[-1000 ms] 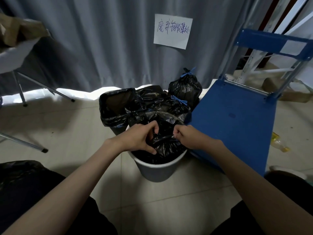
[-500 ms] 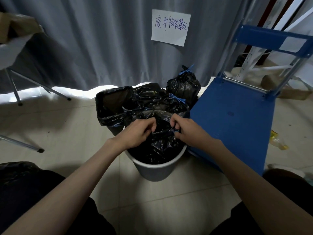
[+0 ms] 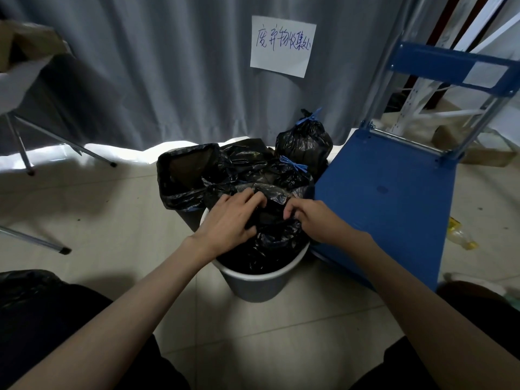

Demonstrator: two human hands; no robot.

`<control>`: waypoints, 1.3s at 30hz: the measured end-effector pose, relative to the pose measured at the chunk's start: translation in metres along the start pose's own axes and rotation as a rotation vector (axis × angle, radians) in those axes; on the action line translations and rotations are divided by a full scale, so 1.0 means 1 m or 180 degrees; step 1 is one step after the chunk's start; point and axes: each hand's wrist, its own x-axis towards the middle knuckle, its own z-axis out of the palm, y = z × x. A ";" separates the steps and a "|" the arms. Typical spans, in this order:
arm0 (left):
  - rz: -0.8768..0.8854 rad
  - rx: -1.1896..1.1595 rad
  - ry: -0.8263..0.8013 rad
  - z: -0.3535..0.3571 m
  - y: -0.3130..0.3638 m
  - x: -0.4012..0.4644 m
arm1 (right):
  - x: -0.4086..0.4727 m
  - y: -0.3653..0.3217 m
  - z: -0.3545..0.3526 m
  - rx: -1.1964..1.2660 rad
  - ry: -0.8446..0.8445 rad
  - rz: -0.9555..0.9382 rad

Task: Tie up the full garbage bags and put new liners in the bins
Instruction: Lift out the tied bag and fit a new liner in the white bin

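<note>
Grey curtain [image 3: 168, 66] backdrop, tiled floor | white bin [image 3: 253, 285] at centre, black bag [image 3: 270, 237] inside it | left hand [image 3: 228, 218] fingers curled, pinching bag top | right hand [image 3: 312, 218] clenched on bag top | tied bags [image 3: 305, 142] behind bin | blue cart [image 3: 388, 198] right of bin

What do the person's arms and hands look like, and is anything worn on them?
Both arms are bare from the hands back to the picture's lower edge: no sleeves show. The left hand and the right hand wear no gloves, and no rings, watch or bracelet can be seen on the fingers or wrists. Dark clothing shows only lower down, over the lap.
</note>
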 end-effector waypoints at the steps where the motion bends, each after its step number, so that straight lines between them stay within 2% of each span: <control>1: 0.0037 0.0052 0.0130 -0.002 0.000 0.000 | -0.001 -0.001 -0.001 0.0029 -0.0052 0.0011; 4: 0.0031 -0.0076 0.0248 -0.006 -0.004 0.002 | -0.003 -0.004 -0.001 0.0027 -0.0166 -0.0115; 7: -0.0031 -0.0419 0.0151 -0.010 -0.010 0.001 | -0.008 -0.007 0.002 -0.0070 -0.0294 -0.0311; 10: -0.0053 -0.0696 -0.0090 -0.017 -0.017 -0.004 | -0.014 -0.014 0.005 -0.0033 -0.0450 -0.0550; 14: -0.0128 -0.1096 -0.0506 -0.030 -0.022 -0.019 | -0.020 -0.018 0.012 -0.0024 -0.0773 -0.0530; 18: -0.0015 -0.0922 -0.0739 -0.034 -0.021 -0.037 | -0.026 -0.017 0.019 -0.0236 -0.1086 -0.0663; 23: 0.0400 -0.0617 -0.0823 -0.027 -0.018 -0.055 | -0.026 -0.018 0.027 -0.0449 -0.1341 -0.0594; 32: 0.0974 0.0708 -0.1153 -0.007 -0.002 -0.078 | -0.030 -0.026 0.042 -0.1552 -0.0996 -0.0635; 36: 0.0861 0.1159 -0.1292 0.003 0.002 -0.083 | -0.031 -0.026 0.053 -0.1766 -0.0974 -0.0680; 39: 0.0217 0.0628 -0.1365 -0.008 0.001 -0.081 | -0.026 -0.029 0.045 -0.1326 -0.1232 -0.0480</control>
